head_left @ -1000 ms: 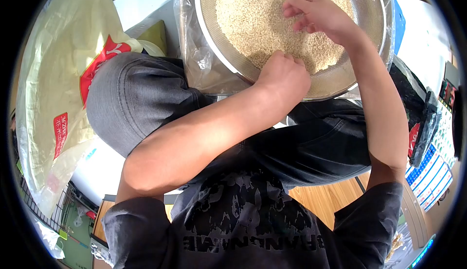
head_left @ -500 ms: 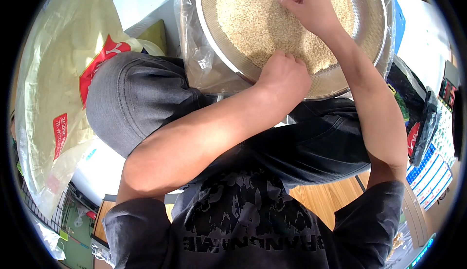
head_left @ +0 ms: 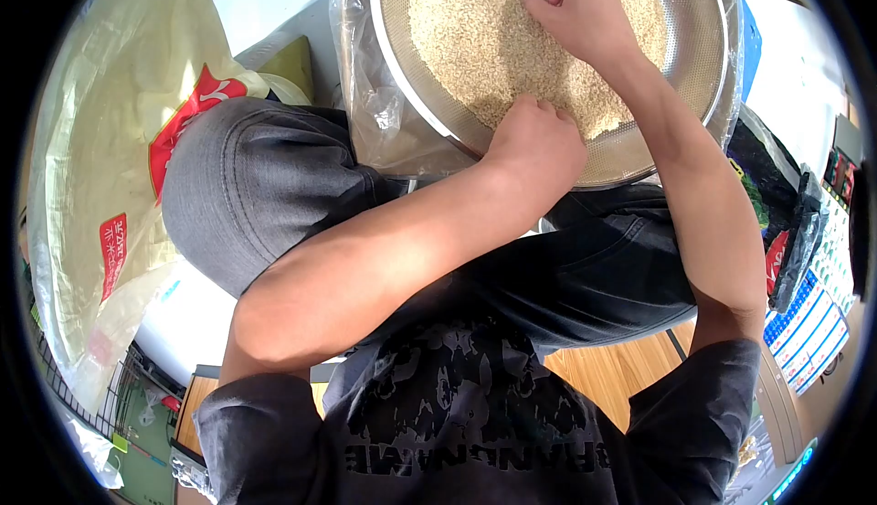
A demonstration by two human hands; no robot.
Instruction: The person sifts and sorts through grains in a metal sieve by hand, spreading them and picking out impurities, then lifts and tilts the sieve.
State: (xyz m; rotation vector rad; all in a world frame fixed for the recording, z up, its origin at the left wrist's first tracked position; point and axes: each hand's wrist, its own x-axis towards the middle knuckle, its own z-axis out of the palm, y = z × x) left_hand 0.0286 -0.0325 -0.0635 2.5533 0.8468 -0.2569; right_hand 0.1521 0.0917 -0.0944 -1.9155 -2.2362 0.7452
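A wide metal mesh sieve holds a broad layer of pale grains that look like rice. Over the far part of this layer is my right hand, its thumb and forefinger pinched together and the other fingers curled in. Anything between those fingertips is too small to make out. My left hand rests at the near edge of the grains, back upward, with its fingers curled. Its fingertips are turned away from me, so what they hold, if anything, is hidden.
Clear plastic surrounds the sieve, which sits just beyond my legs. At the left stands a large yellowish plastic bag with red printing, close to my knee. A dark package lies at the right, beside my arm.
Both hands stay almost in place, still curled over the grains. The fingers of my right hand have shifted only slightly.
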